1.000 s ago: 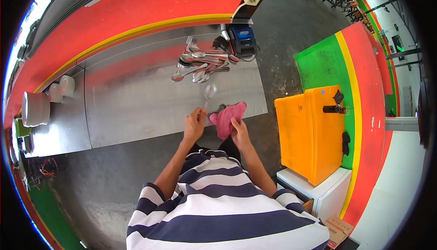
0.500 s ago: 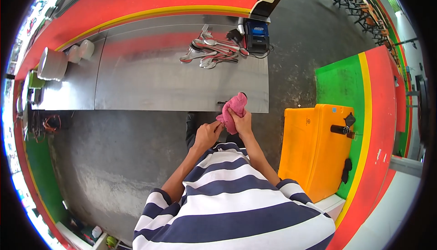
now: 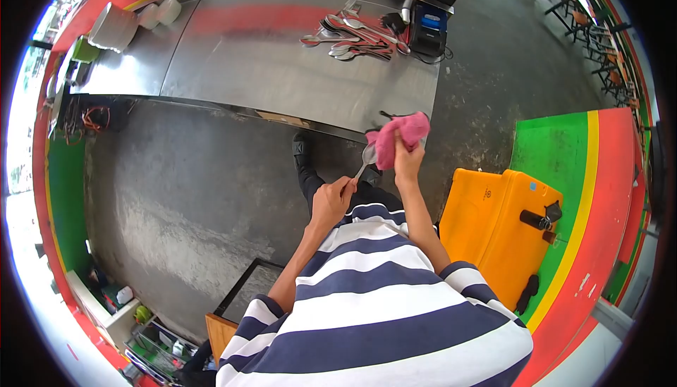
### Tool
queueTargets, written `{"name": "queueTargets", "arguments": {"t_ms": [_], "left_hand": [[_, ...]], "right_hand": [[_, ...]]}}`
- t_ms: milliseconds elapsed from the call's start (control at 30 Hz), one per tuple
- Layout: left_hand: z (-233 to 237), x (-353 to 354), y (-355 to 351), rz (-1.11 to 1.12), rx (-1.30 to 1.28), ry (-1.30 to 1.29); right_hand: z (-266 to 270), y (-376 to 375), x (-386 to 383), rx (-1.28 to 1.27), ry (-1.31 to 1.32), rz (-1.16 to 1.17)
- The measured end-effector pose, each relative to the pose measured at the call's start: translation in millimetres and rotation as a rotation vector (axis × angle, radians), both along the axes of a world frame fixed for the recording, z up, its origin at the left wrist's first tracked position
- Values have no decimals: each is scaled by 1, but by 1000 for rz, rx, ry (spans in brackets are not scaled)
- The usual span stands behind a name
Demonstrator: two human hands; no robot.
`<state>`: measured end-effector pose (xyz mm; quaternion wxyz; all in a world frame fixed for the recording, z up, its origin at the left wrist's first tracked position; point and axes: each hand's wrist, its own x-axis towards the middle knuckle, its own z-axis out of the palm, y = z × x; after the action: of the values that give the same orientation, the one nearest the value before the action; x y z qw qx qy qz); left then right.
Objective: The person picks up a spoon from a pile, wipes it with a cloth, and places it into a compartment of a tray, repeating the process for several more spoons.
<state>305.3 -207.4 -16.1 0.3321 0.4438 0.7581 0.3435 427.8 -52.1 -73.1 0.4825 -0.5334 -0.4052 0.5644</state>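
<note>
- Spoon (image 3: 369, 154) at eight o'clock of cloth (image 3: 402, 136), left hand (image 3: 330, 204) pinching the handle
- Right hand (image 3: 407, 164) clutches cloth
- Wiping seems underway; next needs snug cloth contact

The cloth (image 3: 403, 139) is pink. The shirt (image 3: 395, 295) has white and dark blue stripes. The big box (image 3: 497, 228) is orange. The low wall (image 3: 589, 204) is green, yellow and red. The floor (image 3: 190, 197) is gray.

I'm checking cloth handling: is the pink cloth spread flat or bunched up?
Bunched up: the pink cloth is gathered in a rounded lump in the right hand.
</note>
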Motion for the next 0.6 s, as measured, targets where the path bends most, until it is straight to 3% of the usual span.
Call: {"name": "queueTargets", "arguments": {"t_ms": [33,67,167,200,300,400,467,600], "left_hand": [[-2,2,-7,29,0,-24],[-4,3,-12,57,0,-48],[-10,2,-23,129,49,-192],[-15,1,-26,158,51,-266],[-24,-7,-33,191,-9,-843],[-19,-23,-39,71,-38,-1144],[-21,-40,-47,-19,-40,-1316],[1,-64,-61,-47,-78,-882]], "right_hand": [[2,3,3,-34,99,-72],[-5,5,12,-52,107,-22],[11,-8,13,-227,445,53],[15,-12,13,-330,586,231],[42,-38,6,-582,776,583],[54,-65,-18,-623,906,620],[32,-69,-30,-525,837,582],[39,-85,-62,-441,678,484]]}}
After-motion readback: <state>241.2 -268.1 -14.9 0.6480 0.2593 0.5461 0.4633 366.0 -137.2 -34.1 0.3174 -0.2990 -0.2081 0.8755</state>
